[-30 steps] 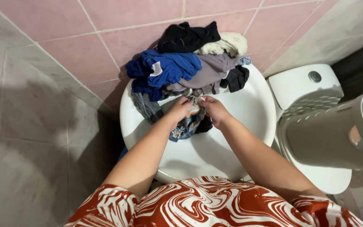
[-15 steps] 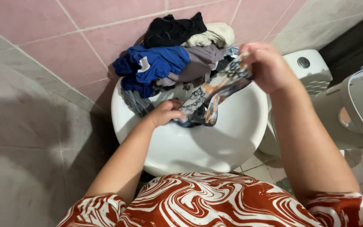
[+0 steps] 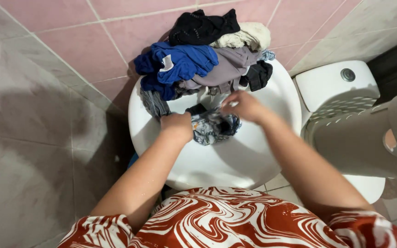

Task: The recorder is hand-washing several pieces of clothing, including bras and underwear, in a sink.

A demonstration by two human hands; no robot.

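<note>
Her left hand [image 3: 176, 123] clenches the patterned cloth [image 3: 214, 127] mid-basin of the sink [image 3: 272, 138]; the right hand [image 3: 242, 105] hovers released above. Better to grip both ends firmly.

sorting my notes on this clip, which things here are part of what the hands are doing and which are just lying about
In hand:
- patterned cloth in the sink
- left hand gripping it
- right hand over it
- pile of clothes on the sink's back edge

Lying about:
- toilet tank
- laundry basket
- tiled wall
</note>
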